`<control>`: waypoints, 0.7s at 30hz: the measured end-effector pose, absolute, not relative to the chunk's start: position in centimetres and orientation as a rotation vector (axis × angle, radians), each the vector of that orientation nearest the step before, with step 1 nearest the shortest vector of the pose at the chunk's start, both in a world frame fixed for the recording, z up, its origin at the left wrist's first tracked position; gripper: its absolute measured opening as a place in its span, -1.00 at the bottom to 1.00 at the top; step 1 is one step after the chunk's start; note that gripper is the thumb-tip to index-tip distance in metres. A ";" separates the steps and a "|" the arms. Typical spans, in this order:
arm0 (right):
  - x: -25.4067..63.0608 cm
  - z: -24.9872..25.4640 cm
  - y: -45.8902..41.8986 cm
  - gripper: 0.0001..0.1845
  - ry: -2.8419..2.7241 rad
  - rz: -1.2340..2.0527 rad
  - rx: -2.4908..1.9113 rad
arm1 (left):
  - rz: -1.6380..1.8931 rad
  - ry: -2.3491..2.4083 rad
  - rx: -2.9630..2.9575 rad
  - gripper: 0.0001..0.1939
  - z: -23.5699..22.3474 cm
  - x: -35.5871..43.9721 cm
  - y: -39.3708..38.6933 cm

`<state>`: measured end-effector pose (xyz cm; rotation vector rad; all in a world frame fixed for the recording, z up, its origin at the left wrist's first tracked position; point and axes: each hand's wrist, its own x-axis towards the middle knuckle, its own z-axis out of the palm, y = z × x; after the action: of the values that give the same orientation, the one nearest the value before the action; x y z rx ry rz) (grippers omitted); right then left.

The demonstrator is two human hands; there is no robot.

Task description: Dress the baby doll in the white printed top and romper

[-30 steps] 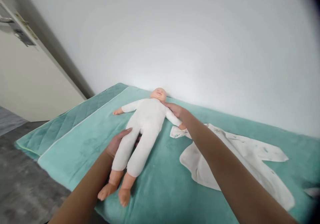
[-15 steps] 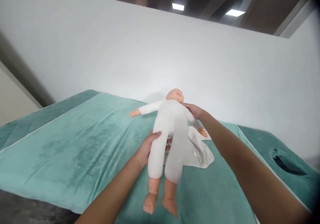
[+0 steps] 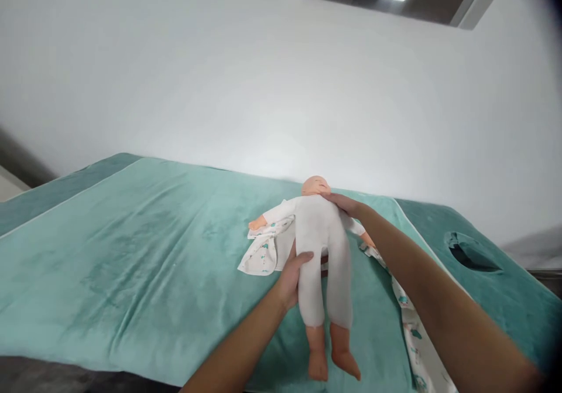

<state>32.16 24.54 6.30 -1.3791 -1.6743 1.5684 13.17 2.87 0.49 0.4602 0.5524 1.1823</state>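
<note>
A baby doll [image 3: 322, 246] in a white bodysuit lies face up, its bare feet toward me. My left hand [image 3: 293, 273] grips it from below at the hip and thigh, thumb on top. My right hand [image 3: 346, 204] is curled under its neck and shoulder by the head. Under and beside the doll lies a white patterned baby garment [image 3: 266, 252], spread on the teal padded table [image 3: 144, 252].
A face hole [image 3: 469, 253] opens in the table's darker teal end at the right. A white wall rises just behind the table. Ceiling lights show at the top. Dark floor runs along the table's near edge at the lower left.
Both hands have carried the doll rightward along the table, off the bare cover and down over the white garment. The view has turned right, so the door is out of sight.
</note>
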 end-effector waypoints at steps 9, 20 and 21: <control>32.1 3.4 25.4 -0.39 -1.777 1.288 -1.452 | 1.147 1.109 1.038 -0.57 1.6 9.8 4.2; 23.9 6.4 19.8 -0.54 -2.407 0.149 -1.285 | 0.560 1.775 2.606 -0.66 -3.3 5.1 9.3; 22.2 6.5 19.7 -0.54 -2.582 0.147 -1.196 | 0.578 1.774 2.609 -0.66 -3.6 5.1 9.3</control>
<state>22.21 19.65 6.53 -1.1957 -2.5819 0.1468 5.11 9.28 -3.62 2.6086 1.7741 0.5779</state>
